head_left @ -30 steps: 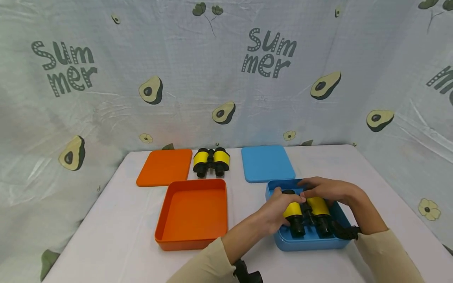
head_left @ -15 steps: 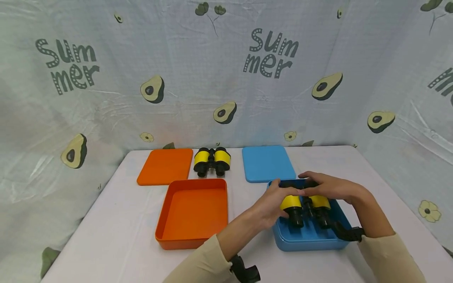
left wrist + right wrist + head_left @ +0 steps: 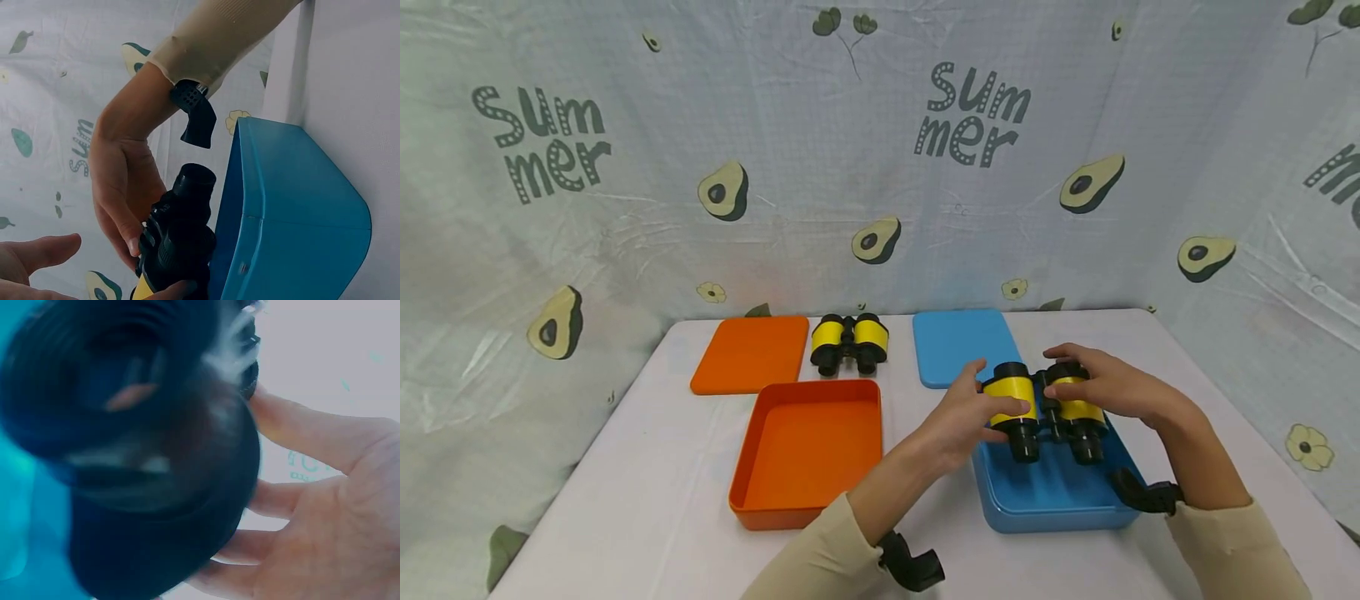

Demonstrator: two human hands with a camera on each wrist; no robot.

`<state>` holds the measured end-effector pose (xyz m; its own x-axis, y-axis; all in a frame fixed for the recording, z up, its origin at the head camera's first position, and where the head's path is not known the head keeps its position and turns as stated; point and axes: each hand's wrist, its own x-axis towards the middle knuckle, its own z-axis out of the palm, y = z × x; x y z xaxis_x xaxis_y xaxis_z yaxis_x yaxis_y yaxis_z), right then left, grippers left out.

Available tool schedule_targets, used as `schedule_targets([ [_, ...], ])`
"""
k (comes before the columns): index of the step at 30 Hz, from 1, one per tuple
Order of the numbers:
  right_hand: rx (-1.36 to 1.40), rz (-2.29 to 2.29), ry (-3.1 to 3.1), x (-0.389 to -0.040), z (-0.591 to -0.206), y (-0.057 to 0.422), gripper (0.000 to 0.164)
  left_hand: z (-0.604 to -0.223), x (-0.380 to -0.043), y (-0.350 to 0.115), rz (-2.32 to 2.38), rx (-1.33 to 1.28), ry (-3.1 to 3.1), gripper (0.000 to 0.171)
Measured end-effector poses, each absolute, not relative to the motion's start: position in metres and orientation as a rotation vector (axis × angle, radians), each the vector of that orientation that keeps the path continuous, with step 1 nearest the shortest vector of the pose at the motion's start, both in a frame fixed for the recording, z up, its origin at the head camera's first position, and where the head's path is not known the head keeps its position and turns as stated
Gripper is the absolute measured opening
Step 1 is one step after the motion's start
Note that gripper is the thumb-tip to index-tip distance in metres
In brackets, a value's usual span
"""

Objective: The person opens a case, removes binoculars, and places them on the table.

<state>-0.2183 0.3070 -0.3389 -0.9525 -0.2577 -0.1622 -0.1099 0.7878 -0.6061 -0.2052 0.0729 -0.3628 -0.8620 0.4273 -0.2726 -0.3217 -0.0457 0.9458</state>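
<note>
Black-and-yellow binoculars [image 3: 1013, 398] are raised over the blue box [image 3: 1052, 517], their eyepiece ends toward me. My left hand [image 3: 957, 421] holds the left barrel, with one finger sticking up off it. My right hand [image 3: 1116, 383] grips the right barrel between thumb and fingers. In the left wrist view, the binoculars [image 3: 181, 240] hang beside the box wall [image 3: 300, 212], and one left finger lies along the black body. The right wrist view is blurred; there an eyepiece [image 3: 112, 381] is close up, with the right fingers behind the barrel.
An orange box [image 3: 805, 450] without its lid stands left of the blue one. Behind it lie an orange lid [image 3: 751, 356] and a second pair of binoculars [image 3: 871, 333]. A blue lid [image 3: 962, 346] lies beyond the blue box. A printed cloth [image 3: 797, 275] hangs behind the table.
Both hands have lifted the binoculars up out of the blue box and slightly away from me. More of the box's floor shows. The other things stay where they were.
</note>
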Motion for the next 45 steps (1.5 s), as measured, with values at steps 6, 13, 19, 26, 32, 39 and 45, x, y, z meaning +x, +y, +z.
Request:
schedule_targets([
  [6,-0.290,-1.001,2.851,-0.219,-0.337,0.308,0.063,-0.366,-0.210,0.074,1.981,0.101,1.775,0.083],
  [13,-0.196,-1.110,2.906,-0.218,-0.336,0.304,0.068,-0.372,-0.215,0.073,1.962,0.128,1.952,0.086],
  [19,-0.120,-1.176,2.918,-0.221,-0.336,0.302,0.079,-0.375,-0.225,0.071,1.946,0.126,2.064,0.087],
  [26,-0.114,-1.154,2.902,-0.226,-0.339,0.302,0.086,-0.380,-0.237,0.065,1.931,0.132,2.100,0.088],
  [32,-0.174,-1.154,2.870,-0.226,-0.339,0.304,0.090,-0.379,-0.242,0.063,1.931,0.137,2.115,0.088],
  [39,-0.203,-1.205,2.791,-0.223,-0.338,0.304,0.094,-0.378,-0.244,0.059,1.938,0.155,2.128,0.087],
  [45,-0.216,-1.264,2.784,-0.221,-0.336,0.302,0.098,-0.375,-0.246,0.054,1.954,0.175,2.115,0.087],
])
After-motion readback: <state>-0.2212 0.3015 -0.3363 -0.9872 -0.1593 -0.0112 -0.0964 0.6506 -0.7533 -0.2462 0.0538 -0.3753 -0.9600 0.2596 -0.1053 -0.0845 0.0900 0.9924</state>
